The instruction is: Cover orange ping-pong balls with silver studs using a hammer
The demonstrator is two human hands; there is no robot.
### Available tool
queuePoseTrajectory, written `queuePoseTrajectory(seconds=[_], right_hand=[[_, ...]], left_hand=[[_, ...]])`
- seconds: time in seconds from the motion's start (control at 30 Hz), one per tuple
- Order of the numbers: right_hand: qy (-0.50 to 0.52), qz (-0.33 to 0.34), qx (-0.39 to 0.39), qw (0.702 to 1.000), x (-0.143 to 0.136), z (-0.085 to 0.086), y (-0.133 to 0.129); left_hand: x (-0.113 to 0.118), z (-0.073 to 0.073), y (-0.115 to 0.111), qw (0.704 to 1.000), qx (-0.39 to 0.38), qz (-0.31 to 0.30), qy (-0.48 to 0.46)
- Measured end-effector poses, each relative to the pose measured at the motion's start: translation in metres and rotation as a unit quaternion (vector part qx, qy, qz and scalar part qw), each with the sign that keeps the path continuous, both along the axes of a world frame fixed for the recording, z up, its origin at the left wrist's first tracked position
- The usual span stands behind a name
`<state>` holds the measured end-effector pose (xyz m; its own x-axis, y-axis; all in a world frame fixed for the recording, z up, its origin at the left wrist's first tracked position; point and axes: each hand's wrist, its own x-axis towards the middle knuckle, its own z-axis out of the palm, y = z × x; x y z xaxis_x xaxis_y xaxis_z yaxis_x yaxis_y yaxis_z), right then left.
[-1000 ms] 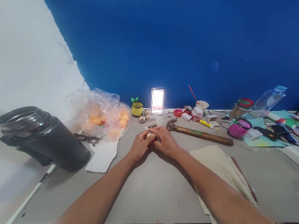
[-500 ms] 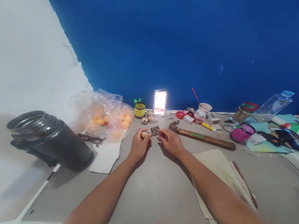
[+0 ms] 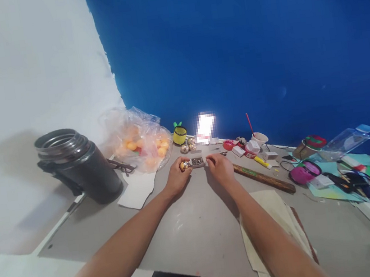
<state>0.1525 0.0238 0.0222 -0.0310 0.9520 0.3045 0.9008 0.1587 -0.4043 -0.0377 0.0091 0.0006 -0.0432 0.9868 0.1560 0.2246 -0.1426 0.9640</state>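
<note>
My left hand [image 3: 177, 176] is closed around a small ball [image 3: 185, 165], orange and partly covered with shiny metal bits, just above the table. Directly right of the ball lies a little clear box [image 3: 197, 162] full of small dark metal pieces, too small to name. My right hand [image 3: 222, 167] is to the right of the box, apart from it, thumb and forefinger pinched together; anything between them is too small to make out. Beneath and beside this hand lies a hammer [image 3: 263, 178], its wooden handle showing and its head mostly hidden.
Several shiny covered balls [image 3: 185, 148] sit behind the box near a yellow mesh cup [image 3: 179, 135]. A bag of orange balls [image 3: 145, 146] and a black thermos [image 3: 79, 166] stand left. Cloth [image 3: 270, 218] lies under my right forearm; a paper cup [image 3: 259, 138] is farther back.
My right hand has drawn away from the clear box to the right, now covering part of the hammer's head. My left hand keeps the ball. The whole view has shifted slightly.
</note>
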Motion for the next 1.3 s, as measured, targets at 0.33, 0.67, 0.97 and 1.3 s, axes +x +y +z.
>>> queuePoseTrajectory(seconds=[0.33, 0.67, 0.97, 1.3], right_hand=[[-0.174, 0.048, -0.136, 0.974, -0.035, 0.036, 0.023], [-0.103, 0.015, -0.127, 0.987, -0.038, 0.013, 0.025], [-0.121, 0.017, -0.116, 0.986, -0.036, 0.011, 0.027], [-0.099, 0.042, -0.102, 0.989, -0.03, 0.005, 0.029]], left_hand=[[0.001, -0.001, 0.001, 1.0, 0.005, -0.026, -0.014], [0.002, 0.002, -0.001, 0.999, 0.021, -0.032, 0.013], [0.002, -0.001, 0.0, 0.999, 0.015, -0.041, 0.031], [0.002, 0.0, 0.0, 0.999, 0.009, -0.034, 0.039]])
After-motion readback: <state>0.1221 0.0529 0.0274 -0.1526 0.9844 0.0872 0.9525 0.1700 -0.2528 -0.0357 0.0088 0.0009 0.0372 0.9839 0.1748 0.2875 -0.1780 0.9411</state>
